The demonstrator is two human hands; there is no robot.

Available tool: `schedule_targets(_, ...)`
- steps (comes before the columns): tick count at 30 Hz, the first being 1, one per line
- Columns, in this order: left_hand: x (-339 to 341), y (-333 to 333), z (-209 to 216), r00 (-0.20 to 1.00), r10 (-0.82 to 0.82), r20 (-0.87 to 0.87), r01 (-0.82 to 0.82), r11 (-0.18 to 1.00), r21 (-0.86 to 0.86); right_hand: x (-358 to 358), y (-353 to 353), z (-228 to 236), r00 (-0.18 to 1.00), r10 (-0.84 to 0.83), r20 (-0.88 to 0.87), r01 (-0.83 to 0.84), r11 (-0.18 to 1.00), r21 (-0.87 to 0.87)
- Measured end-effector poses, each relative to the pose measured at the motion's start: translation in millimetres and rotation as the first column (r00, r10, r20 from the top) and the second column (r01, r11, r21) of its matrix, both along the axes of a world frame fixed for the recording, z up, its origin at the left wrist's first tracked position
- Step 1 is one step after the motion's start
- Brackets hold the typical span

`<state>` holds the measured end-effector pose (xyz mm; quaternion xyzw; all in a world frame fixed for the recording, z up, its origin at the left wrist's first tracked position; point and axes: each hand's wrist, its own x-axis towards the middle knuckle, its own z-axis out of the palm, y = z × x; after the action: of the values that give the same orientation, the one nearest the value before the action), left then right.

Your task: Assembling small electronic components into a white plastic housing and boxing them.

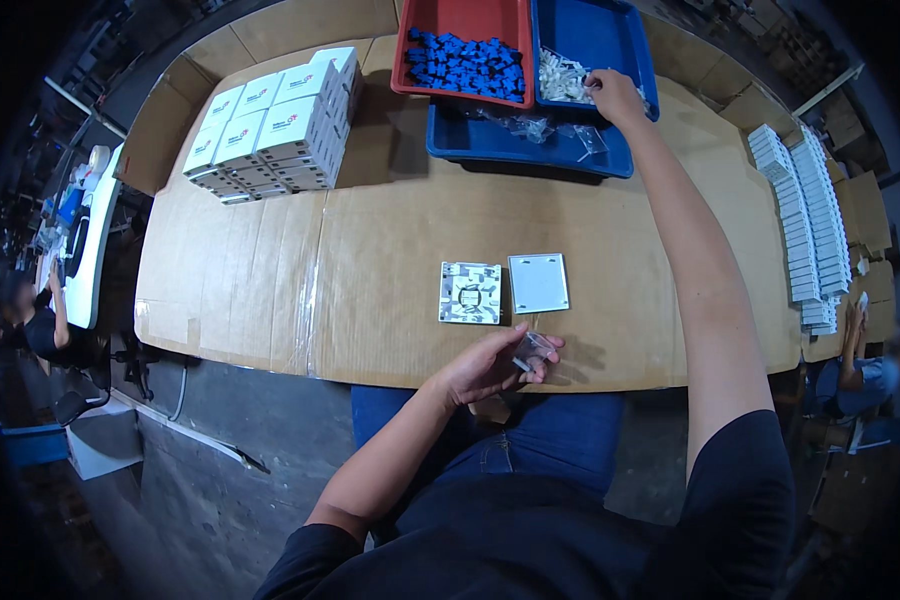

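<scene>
My left hand [490, 366] is closed around a small clear plastic bag [536, 350] just above the near edge of the table. Stretched far forward, my right hand [615, 95] is in the blue bin [642, 45] at the back, over a heap of small white parts [562, 80]. Its fingers are pinched together; what is between them is too small to make out. A square white box-like piece with a grey pattern and a dark ring in the middle [470, 293] lies flat beyond my left hand. Beside it on the right rests a flat square white panel [539, 284].
A red bin [406, 75] of small blue parts adjoins the blue bin. Below both, another blue bin [530, 160] holds clear bags. White boxes [295, 120] are stacked at back left. Rows of white pieces [798, 220] line the right edge. Other people sit at both sides.
</scene>
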<state>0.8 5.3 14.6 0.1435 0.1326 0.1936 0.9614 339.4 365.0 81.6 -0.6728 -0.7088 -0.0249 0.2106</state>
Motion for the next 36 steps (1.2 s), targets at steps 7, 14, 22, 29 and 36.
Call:
schedule_targets(7, 7.0, 2.1, -6.2, 0.999, 0.033, 0.038, -0.033, 0.999, 0.018, 32.1, -14.9, 13.1, 0.984, 0.060, -0.167, 0.004, 0.933, 0.361)
schedule_targets(14, -3.6, 1.6, -12.4, 0.982, 0.148, 0.114, -0.136, 0.985, -0.106, -79.7, -232.4, 49.0, 0.580, 0.145, -0.801, -0.328, 0.942, -0.068)
schedule_targets(22, 0.8, -2.4, -10.6, 0.995, 0.099, 0.034, -0.098, 0.995, -0.011, -118.4, -367.0, 17.0, 0.474, 0.038, -0.880, -0.455, 0.866, -0.208)
schedule_targets(29, 1.0, -4.8, -0.6, 0.991, 0.125, -0.043, -0.124, 0.992, 0.023, -130.0, -371.6, 27.9, 0.671, 0.050, -0.740, -0.451, 0.819, -0.354)
schedule_targets(36, -1.5, -11.8, -0.9, 0.981, 0.116, -0.159, -0.103, 0.991, 0.085, -133.4, -360.0, 40.8, 0.604, 0.093, -0.791, -0.634, 0.657, -0.407)
